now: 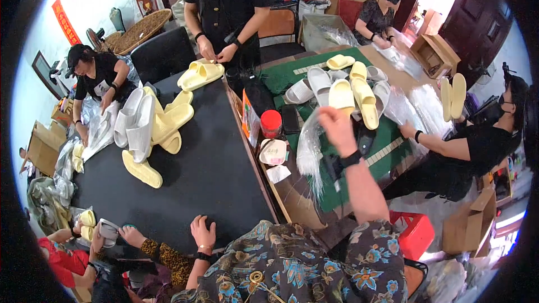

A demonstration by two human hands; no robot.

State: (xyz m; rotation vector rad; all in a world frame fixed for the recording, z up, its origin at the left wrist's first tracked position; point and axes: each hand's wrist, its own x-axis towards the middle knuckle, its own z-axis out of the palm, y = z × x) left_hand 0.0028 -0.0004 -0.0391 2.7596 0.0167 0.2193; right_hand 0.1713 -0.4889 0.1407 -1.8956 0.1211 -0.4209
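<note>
My left hand (203, 233) rests at the near edge of the black table (219, 157), fingers apart and holding nothing. My right hand (337, 130) is raised over the green mat (337, 193), its fingertips drawn together. Whatever it pinches, if anything, is too small to make out. Just left of it lies a bunch of thin clear plastic strands (309, 154), its tips fanned toward me. Beyond my right hand sits a pile of pale yellow slippers (341, 96) and grey slippers (320, 85). More yellow slippers (163, 120) and grey-white slippers (140, 126) are heaped on the black table.
A red-lidded jar (271, 123) and a white tub (273, 151) stand between the tables. Co-workers surround me, one standing opposite near a yellow pair (201, 74), another at right holding yellow slippers (452, 98). A red stool (412, 234) and cardboard boxes (469, 221) are right.
</note>
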